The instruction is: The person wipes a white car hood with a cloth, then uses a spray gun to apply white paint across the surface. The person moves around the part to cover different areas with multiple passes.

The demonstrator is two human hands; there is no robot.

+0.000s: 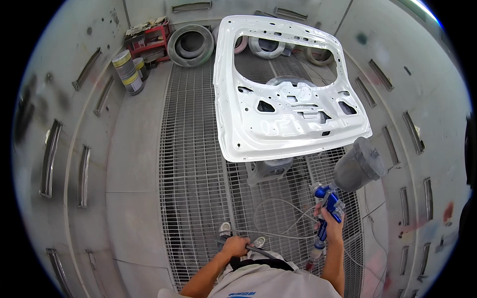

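My right hand (330, 224) is wrapped round the handle of a blue spray gun (331, 204), which is topped by a grey translucent paint cup (358, 166). My left hand (235, 246) is closed in front of my waist on a dark hose (258, 252) that runs across my body. Ahead of me stands a glossy white car tailgate (278, 130), its inner side up, with a large window opening and several smaller cut-outs. The cup is just off the tailgate's lower right corner. Beneath the panel shows part of a grey support (271, 170).
Metal floor grating (191, 149) runs under the tailgate. A thin pale hose (278, 234) loops over it near my shoes. Wheel-like rings (191, 45) line the far wall, beside a red shelf cart (149, 40) and paint cans (128, 72). Slatted walls (407, 129) stand on both sides.
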